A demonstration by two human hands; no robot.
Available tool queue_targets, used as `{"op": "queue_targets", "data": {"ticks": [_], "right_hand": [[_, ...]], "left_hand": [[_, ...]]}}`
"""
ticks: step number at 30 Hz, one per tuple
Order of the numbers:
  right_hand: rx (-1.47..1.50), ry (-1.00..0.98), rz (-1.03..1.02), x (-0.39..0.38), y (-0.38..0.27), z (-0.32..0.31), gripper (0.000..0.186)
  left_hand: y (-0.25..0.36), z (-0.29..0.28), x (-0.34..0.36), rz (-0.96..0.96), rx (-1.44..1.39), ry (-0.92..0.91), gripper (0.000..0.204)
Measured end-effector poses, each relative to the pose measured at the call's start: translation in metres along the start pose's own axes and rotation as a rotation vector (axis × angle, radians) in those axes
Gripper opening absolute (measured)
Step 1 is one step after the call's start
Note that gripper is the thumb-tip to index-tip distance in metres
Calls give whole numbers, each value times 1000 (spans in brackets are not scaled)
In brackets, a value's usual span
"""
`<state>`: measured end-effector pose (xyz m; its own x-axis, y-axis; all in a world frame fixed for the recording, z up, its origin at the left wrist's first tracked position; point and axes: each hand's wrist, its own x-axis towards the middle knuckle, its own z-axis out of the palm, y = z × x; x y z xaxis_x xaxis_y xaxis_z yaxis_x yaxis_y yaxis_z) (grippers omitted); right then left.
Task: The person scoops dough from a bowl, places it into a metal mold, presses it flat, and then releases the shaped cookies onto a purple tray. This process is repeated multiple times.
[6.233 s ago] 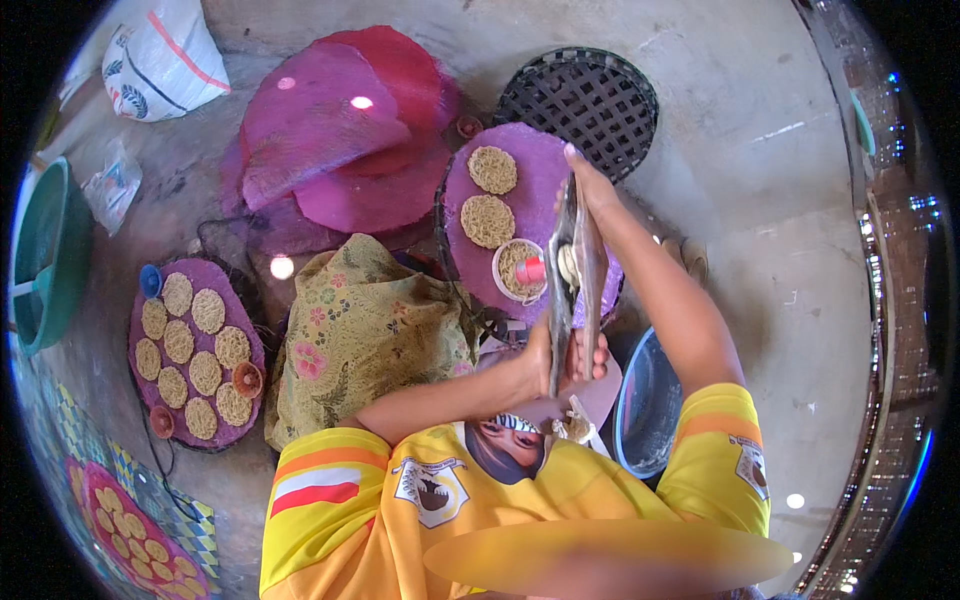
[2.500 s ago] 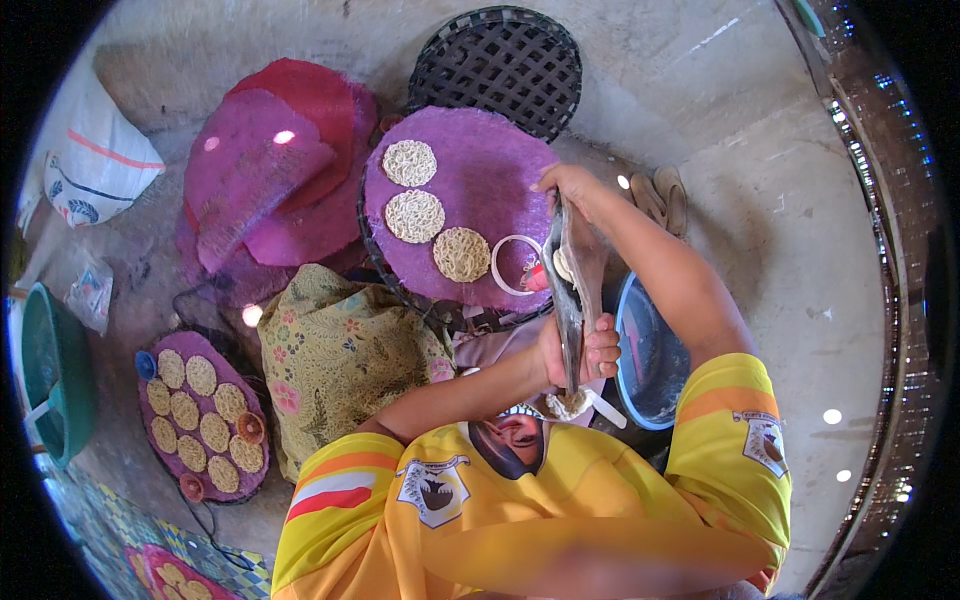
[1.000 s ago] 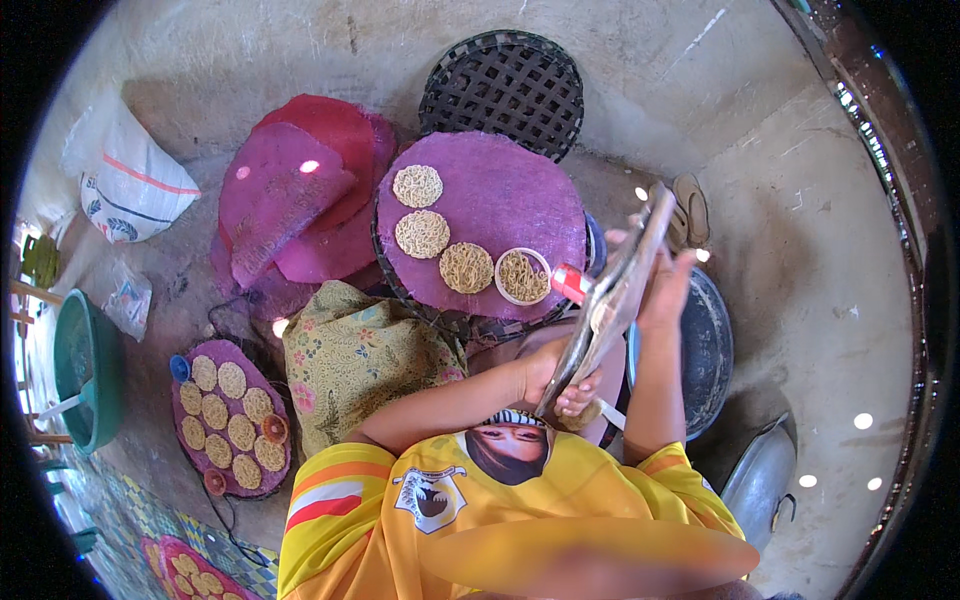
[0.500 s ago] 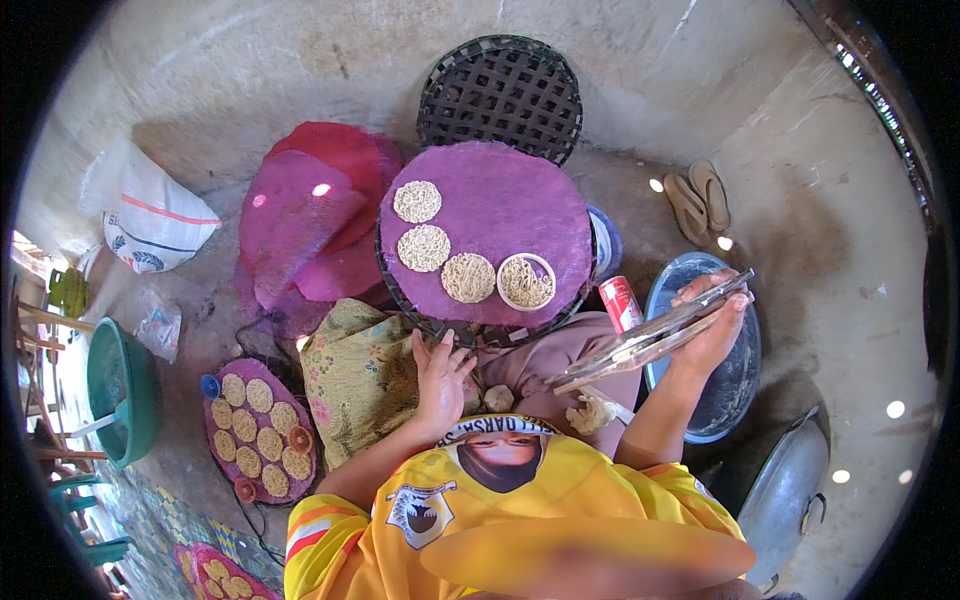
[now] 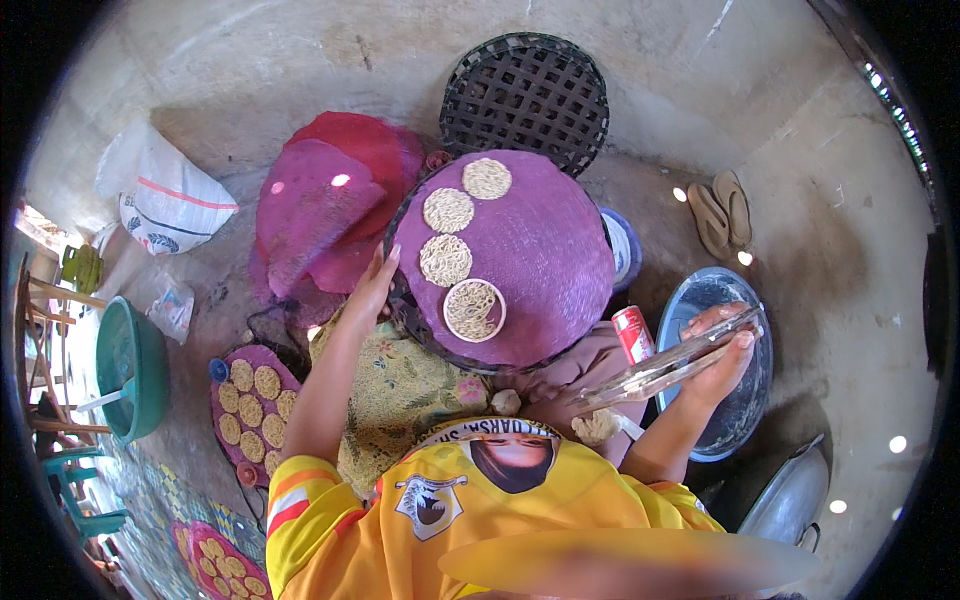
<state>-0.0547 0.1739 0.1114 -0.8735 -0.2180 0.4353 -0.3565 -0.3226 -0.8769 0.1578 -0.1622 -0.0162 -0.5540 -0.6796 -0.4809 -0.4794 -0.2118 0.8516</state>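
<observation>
A round tray covered with purple mesh rests before me, over my lap. Three flat noodle discs lie along its left side. Just below them, a white ring encloses more noodle strands. My left hand grips the tray's left rim, its fingers along the edge. In my right hand is a long wooden tool of two flat slats, held aslant over the blue basin. A lump of pale noodle dough sits under the tool's near end.
A red can stands between tray and basin. Behind the tray leans a dark woven tray; red and purple mesh sheets lie left. Noodle discs cover a smaller purple mat. A metal wok is at lower right, sandals far right.
The tray has turned clockwise, carrying the discs and ring round its left side. My left hand has moved from the near edge up to the left rim. My right hand keeps the wooden tool.
</observation>
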Motion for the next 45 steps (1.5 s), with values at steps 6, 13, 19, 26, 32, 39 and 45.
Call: {"op": "queue_targets", "data": {"ticks": [6,13,19,26,32,39,45], "right_hand": [[110,-119,77,0,3,25,43],[105,-452,272,-2,16,104,37],[-86,-657,40,-15,14,131,69],[-526,-760,-255,-59,4,133,78],[-846,-836,-413,-23,5,107,77],[-477,-938,-349,-55,-2,91,62],[-392,-756,-63,-72,25,64,47]], "left_hand": [[42,24,10,324,618,524,81],[60,125,-85,1532,709,-11,56],[65,88,-71,1323,155,290,46],[87,40,-63,1048,-302,374,48],[79,14,-112,956,418,-205,48],[66,22,-130,852,170,-596,55],[71,20,-134,871,614,-371,36]]}}
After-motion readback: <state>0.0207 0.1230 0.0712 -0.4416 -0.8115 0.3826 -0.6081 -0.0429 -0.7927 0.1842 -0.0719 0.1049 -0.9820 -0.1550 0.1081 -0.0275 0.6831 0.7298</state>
